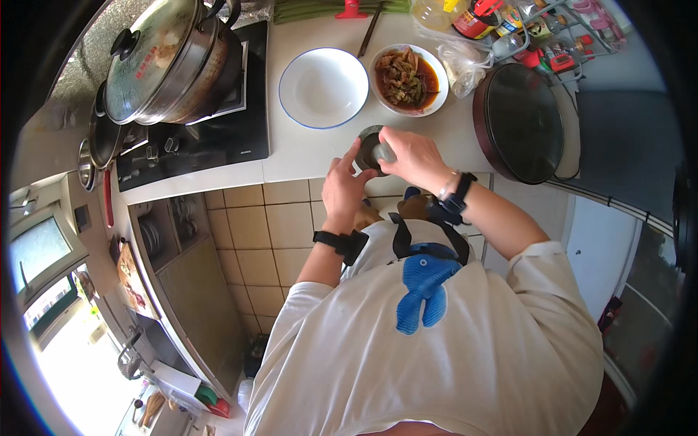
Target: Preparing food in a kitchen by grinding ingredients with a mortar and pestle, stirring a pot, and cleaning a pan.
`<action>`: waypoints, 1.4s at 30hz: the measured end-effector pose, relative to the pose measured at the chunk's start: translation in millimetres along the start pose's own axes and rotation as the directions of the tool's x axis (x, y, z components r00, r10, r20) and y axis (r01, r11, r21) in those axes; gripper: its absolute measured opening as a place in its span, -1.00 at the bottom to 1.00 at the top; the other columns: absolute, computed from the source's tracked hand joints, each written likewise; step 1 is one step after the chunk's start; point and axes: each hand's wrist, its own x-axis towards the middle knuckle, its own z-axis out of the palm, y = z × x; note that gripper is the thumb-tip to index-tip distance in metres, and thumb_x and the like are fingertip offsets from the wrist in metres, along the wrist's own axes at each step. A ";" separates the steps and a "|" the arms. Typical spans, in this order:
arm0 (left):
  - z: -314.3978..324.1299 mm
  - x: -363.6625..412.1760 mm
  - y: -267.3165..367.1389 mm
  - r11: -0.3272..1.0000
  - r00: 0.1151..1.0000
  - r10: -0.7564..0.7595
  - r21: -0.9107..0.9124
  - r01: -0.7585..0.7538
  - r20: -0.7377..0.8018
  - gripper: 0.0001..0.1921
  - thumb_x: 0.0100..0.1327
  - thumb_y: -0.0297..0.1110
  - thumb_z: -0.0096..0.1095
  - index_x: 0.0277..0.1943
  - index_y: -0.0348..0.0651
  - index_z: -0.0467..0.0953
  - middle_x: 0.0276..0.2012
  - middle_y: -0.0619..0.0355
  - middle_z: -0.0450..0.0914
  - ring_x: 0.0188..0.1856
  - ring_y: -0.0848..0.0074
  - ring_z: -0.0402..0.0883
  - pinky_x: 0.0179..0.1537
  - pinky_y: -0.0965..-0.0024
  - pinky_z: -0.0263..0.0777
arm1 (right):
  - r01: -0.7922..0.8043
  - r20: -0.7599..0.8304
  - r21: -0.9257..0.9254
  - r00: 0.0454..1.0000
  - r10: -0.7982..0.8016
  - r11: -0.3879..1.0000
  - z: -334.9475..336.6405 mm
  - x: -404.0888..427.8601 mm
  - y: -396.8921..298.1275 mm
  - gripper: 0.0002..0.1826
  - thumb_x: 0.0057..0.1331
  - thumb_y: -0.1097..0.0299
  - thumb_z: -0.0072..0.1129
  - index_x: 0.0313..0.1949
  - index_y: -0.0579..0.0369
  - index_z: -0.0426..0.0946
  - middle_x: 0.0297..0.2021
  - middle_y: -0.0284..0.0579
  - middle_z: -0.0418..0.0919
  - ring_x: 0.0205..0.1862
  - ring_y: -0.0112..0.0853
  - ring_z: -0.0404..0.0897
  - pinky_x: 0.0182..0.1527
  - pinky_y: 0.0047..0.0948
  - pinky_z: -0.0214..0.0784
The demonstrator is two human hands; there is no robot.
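Observation:
Near the counter's front edge stands a dark stone mortar. My right hand is closed round a grey stone pestle whose lower end is inside the mortar. Against the mortar's left side my left hand rests with its index finger and thumb spread along the rim. Just behind is a white bowl with a blue rim, which looks empty. To its right sits a bowl of cooked food in brown-red sauce. What the mortar holds is hidden by the pestle and fingers.
A lidded steel steamer pot stands on the black gas hob at left. At right are a round electric pan, a knotted plastic bag and a rack of bottles and jars. Chopsticks and green stalks lie behind.

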 end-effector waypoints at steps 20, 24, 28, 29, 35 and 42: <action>-0.4 0.2 1.3 0.999 1.000 -0.027 0.024 0.027 0.010 -0.20 -0.09 -0.17 0.57 0.30 0.37 0.41 -0.39 0.22 0.46 -0.37 0.40 0.50 -0.32 0.28 0.42 | -0.005 -0.069 0.002 0.998 0.005 1.000 -3.9 -2.8 0.4 -0.61 0.12 0.21 0.34 -0.15 0.05 0.38 -0.38 -0.10 0.57 -0.28 -0.08 0.57 -0.29 -0.12 0.39; 0.4 0.0 3.0 0.999 1.000 -0.028 0.016 0.028 0.010 -0.20 -0.08 -0.16 0.57 0.30 0.37 0.41 -0.38 0.22 0.47 -0.37 0.39 0.51 -0.31 0.28 0.42 | -0.014 -0.206 0.013 0.978 0.016 1.000 -2.0 -9.8 -2.5 -0.60 0.10 0.21 0.35 -0.16 0.05 0.38 -0.39 -0.11 0.57 -0.29 -0.10 0.57 -0.29 -0.12 0.39; 0.0 1.3 4.5 0.999 1.000 -0.026 0.040 0.025 0.005 -0.21 -0.07 -0.16 0.56 0.31 0.36 0.41 -0.38 0.22 0.47 -0.37 0.38 0.51 -0.31 0.27 0.41 | 0.033 -0.107 -0.039 0.994 -0.037 0.999 -5.0 -6.6 -6.4 -0.61 0.09 0.22 0.36 -0.18 0.05 0.39 -0.38 -0.14 0.58 -0.28 -0.13 0.58 -0.29 -0.12 0.40; 0.3 0.4 2.6 0.999 0.999 -0.032 0.040 0.032 0.002 -0.21 -0.07 -0.16 0.56 0.31 0.36 0.41 -0.38 0.22 0.47 -0.37 0.38 0.51 -0.31 0.27 0.41 | -0.003 -0.128 -0.020 0.992 0.000 1.000 -8.2 -6.5 -10.6 -0.62 0.09 0.23 0.36 -0.18 0.04 0.39 -0.37 -0.15 0.58 -0.27 -0.13 0.58 -0.29 -0.12 0.40; 0.6 1.7 4.4 1.000 1.000 -0.021 0.013 0.021 0.013 -0.21 -0.07 -0.15 0.56 0.31 0.37 0.40 -0.39 0.21 0.46 -0.37 0.36 0.51 -0.32 0.25 0.42 | -0.012 -0.063 -0.036 0.998 0.009 0.999 1.4 -0.4 9.8 -0.62 0.14 0.15 0.32 -0.17 0.02 0.39 -0.40 -0.12 0.59 -0.29 -0.10 0.60 -0.28 -0.12 0.41; 0.4 0.7 0.3 0.999 1.000 -0.023 -0.026 0.023 -0.002 -0.19 -0.09 -0.23 0.59 0.31 0.32 0.41 -0.45 0.26 0.40 -0.42 0.46 0.43 -0.31 0.30 0.39 | -0.120 -0.207 0.061 0.970 0.130 0.991 -29.2 -4.5 -14.6 -0.60 0.13 0.14 0.34 -0.14 -0.01 0.39 -0.47 -0.09 0.59 -0.38 -0.08 0.61 -0.38 -0.14 0.41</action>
